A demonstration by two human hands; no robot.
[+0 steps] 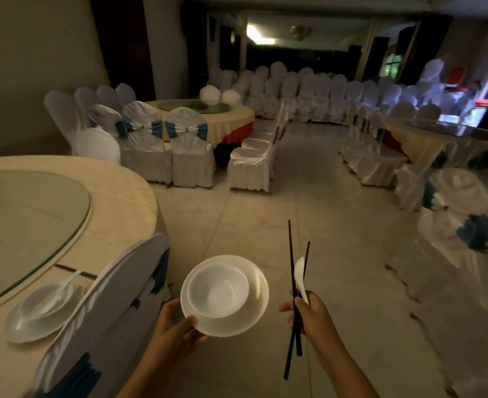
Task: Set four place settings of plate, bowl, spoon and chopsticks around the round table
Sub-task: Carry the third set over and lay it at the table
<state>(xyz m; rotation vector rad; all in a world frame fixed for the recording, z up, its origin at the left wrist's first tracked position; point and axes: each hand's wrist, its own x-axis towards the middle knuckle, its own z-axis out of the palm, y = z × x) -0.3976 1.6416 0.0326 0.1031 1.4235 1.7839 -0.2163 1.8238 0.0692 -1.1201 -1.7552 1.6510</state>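
Spoon (300, 278) half hidden: handle buried in right hand (313, 317), only white scoop showing, pointing up and slightly left. Chopsticks (293, 300) dark, long axis near vertical, tips up, crossing just above fingers, lower ends sticking out below fist. Right fingers curled tight round both. Left hand (176, 330) pinches near rim of plate (254, 300), thumb on top, fingers under, hidden. Bowl (218, 288) sits upright on plate, toward its left. All held over floor, right of round table (122, 202). Set plate with bowl and spoon (44, 311) on table edge, partly blocked by chair back (107, 311).
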